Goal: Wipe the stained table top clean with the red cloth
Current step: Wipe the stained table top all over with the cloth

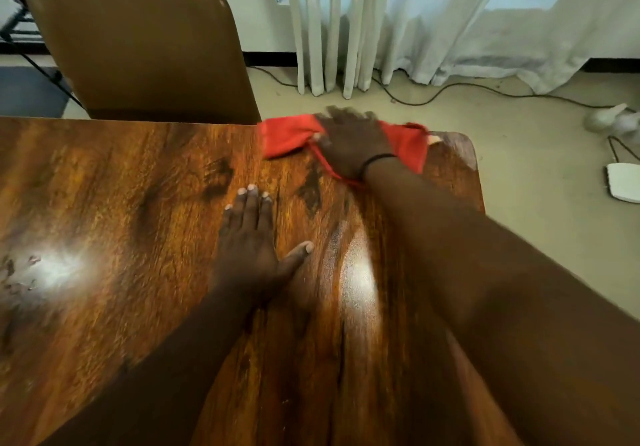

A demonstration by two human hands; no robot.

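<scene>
The red cloth [284, 137] lies on the far edge of the glossy brown wooden table top [114, 203], near its far right corner. My right hand [349, 144] presses down on the cloth's middle, fingers blurred at the table's far edge, so the cloth shows on both sides of it. My left hand [252, 241] rests flat on the wood nearer to me, fingers together and thumb spread, holding nothing. Dark smudges [218, 178] mark the wood between the two hands, and small dark specks [14, 272] sit at the left by a glare patch.
A brown chair [138, 50] stands pushed against the table's far side on the left. White curtains [415, 22] hang behind, with black cables [450, 90] on the floor. White objects [623, 182] lie on the floor to the right of the table's edge.
</scene>
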